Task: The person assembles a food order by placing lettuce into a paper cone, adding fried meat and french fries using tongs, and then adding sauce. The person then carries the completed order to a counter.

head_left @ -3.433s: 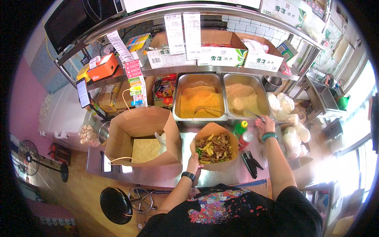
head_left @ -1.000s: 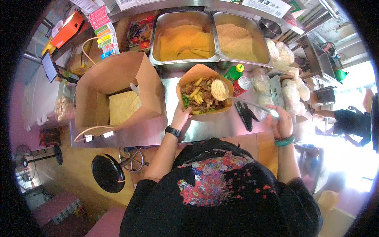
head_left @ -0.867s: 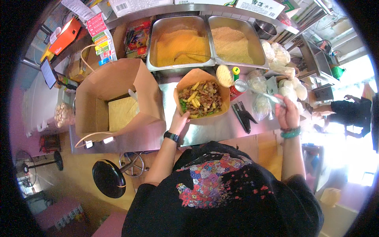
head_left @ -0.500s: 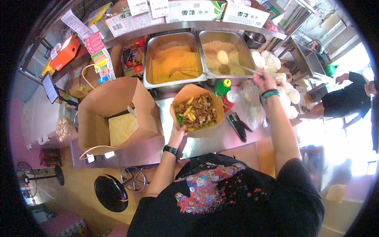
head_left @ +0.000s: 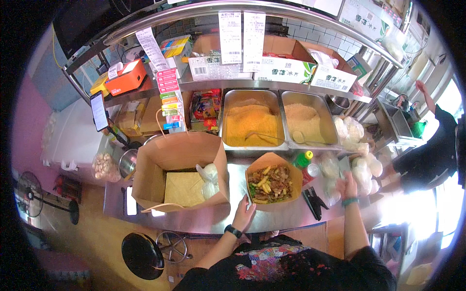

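My left hand point(head_left: 242, 214) is at the near left corner of an open brown paper food box point(head_left: 297, 193), its fingers along one side and the thumb at the front. Fries, browned meat pieces and some green bits point(head_left: 269, 184) fill the box. My right hand point(head_left: 346, 187) is open and empty, fingers apart, beside clear plastic bags and white round packs point(head_left: 361, 170). Between the hands stand a green bottle with a yellow cap point(head_left: 304, 159) and a red can point(head_left: 310, 173). A black stapler point(head_left: 315, 203) lies nearer me.
Left stands a brown paper bag point(head_left: 180, 151) holding a flat tan box and a white knotted bag. Behind are metal trays of orange powder point(head_left: 252, 121) and paler powder point(head_left: 303, 119) with a spoon point(head_left: 299, 137). A shelf point(head_left: 213, 86) crosses above. Another person point(head_left: 432, 140) stands right.
My right hand has let go of the spoon, which now rests in the pale powder tray, and has come down toward the plastic bags. My left hand stays at the food box. The view has shifted.
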Demonstrator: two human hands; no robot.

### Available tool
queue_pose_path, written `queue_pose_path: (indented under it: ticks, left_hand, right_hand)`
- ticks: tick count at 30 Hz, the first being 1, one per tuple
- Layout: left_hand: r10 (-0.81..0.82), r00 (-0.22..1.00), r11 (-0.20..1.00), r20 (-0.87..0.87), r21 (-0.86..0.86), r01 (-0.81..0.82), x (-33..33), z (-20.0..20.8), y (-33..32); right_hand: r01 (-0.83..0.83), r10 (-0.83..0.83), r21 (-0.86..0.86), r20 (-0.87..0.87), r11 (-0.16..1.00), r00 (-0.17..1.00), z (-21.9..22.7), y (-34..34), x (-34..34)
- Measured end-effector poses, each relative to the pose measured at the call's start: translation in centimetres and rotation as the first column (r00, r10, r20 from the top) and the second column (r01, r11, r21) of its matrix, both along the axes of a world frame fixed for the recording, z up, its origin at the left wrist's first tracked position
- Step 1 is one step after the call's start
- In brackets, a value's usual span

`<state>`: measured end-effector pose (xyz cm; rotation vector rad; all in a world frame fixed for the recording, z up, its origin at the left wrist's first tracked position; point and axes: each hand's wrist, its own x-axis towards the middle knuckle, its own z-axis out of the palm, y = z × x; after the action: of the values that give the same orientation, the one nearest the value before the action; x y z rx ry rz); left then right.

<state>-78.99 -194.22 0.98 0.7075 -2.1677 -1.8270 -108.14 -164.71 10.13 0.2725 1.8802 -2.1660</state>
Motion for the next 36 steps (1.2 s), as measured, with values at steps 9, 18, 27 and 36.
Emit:
queue_pose_path:
  ticks: [9, 18, 27, 36]
  left_hand:
    - [-0.088, 0.989, 0.921, -0.117, -0.389, 0.036, 3.8, -0.3, 1.0]
    - [-0.085, 0.979, 0.908, -0.186, -0.419, -0.001, 7.3, 0.3, 4.9]
    - [-0.049, 0.993, 0.971, -0.111, -0.24, 0.021, 15.3, -0.7, 11.4]
    - [0.069, 0.986, 0.974, -0.152, -0.205, -0.1, 23.0, 4.1, 8.7]
  right_hand:
    - [0.109, -0.1, -0.083, 0.11, 0.991, 0.989, -0.7, 5.7, 16.2]
    - [-0.397, 0.382, -0.264, -0.106, 0.879, 0.918, 7.9, -1.5, 19.4]
    - [-0.79, 0.624, -0.43, -0.488, 0.437, 0.611, 14.6, -3.9, 28.1]
    - [-0.945, 0.446, -0.297, -0.87, -0.134, 0.21, 24.6, -7.9, 37.1]
